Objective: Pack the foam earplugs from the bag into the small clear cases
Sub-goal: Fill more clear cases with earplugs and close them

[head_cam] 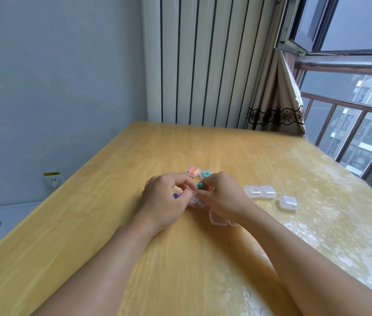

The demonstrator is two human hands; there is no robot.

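Two filled cases (192, 171) and three empty cases (259, 191) sit on your bench (112, 201); your right grip (222, 195) pinches a green earplug (200, 185), your left grip (165, 197) pinches the bag (195, 199).

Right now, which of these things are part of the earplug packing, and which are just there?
Part of the job:
left hand and right hand holding the clear bag
green earplug
filled cases
empty cases

Just there:
wall socket
curtain
radiator
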